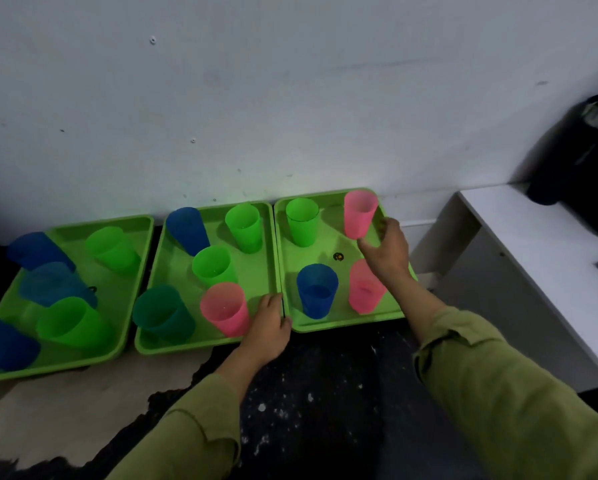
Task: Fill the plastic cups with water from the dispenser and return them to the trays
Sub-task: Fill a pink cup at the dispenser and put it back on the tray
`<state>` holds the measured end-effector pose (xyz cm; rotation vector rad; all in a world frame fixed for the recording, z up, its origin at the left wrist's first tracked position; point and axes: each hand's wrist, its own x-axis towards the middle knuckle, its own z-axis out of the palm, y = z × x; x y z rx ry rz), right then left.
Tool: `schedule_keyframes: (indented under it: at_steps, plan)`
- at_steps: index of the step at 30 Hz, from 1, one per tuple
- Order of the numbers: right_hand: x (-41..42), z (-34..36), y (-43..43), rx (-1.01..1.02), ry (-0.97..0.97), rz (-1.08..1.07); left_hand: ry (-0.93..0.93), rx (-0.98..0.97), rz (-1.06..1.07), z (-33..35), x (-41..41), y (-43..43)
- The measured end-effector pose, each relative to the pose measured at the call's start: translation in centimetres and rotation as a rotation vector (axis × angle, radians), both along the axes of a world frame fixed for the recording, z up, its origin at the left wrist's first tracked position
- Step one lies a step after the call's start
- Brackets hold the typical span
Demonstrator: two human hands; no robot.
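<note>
Grips far pink cup [359, 213] low with right hand [389, 252], right tray [328, 325]; rests left hand [269, 322] by middle tray [172, 348] rim, finger state indeterminate.

L tray [124, 299], mid tray [266, 271], R tray [327, 221] in row along wall [290, 98], cups [243, 226] in each; bench [519, 237] at R

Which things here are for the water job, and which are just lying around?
For the job:
left tray, middle tray, right tray
the plastic cups on them
the far pink cup the right hand grips
the left hand

Lying about:
white bench
black bag
</note>
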<state>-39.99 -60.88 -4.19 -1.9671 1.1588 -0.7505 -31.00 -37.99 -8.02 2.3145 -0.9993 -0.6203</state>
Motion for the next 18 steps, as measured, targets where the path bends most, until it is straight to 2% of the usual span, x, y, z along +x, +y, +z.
schedule_keyframes:
  at_steps: [5, 13, 18]
  plan:
    - [3.4, 0.1, -3.8, -0.018, 0.193, 0.114, 0.025, -0.014, 0.044, -1.4, 0.8, -1.0]
    - [7.3, -0.6, -7.5, 0.007, 0.268, 0.067, -0.079, -0.079, 0.046, -2.8, 0.7, -0.7]
    - [8.0, -1.0, -7.4, -0.006, 0.255, 0.019, -0.069, -0.097, 0.056, -2.9, 0.6, -0.6]
